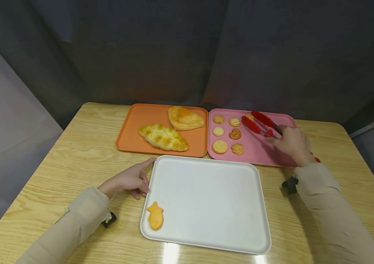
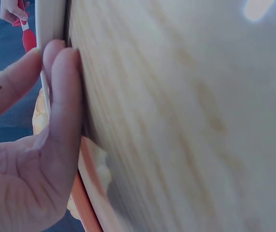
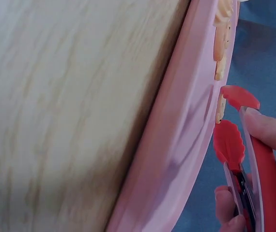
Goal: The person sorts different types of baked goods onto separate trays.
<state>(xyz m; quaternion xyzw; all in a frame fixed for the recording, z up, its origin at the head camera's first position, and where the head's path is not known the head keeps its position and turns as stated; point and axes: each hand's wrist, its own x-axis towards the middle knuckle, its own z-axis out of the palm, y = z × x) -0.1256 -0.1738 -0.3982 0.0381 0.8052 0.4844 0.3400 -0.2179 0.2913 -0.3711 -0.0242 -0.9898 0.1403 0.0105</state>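
Note:
In the head view my right hand (image 1: 293,143) grips red-tipped tongs (image 1: 264,119) over the pink tray (image 1: 259,154). The two tong heads are spread apart, one on each side of a round cookie (image 1: 250,117) near the tray's far edge. The right wrist view shows the thumb and fingers on the handles of the tongs (image 3: 268,188), with the cookie (image 3: 220,108) by the red heads. My left hand (image 1: 130,180) holds the left rim of the white tray (image 1: 206,205), thumb at the rim and index finger stretched toward the far corner. A fish-shaped cookie (image 1: 155,217) lies at that tray's near left.
An orange tray (image 1: 129,135) stands behind the white one, bearing a braided bread (image 1: 164,137) and a folded bread (image 1: 185,118). Several cookies, among them a pretzel-shaped one (image 1: 235,134), fill the pink tray's left half. A dark curtain (image 1: 187,55) hangs behind the wooden table (image 1: 58,165).

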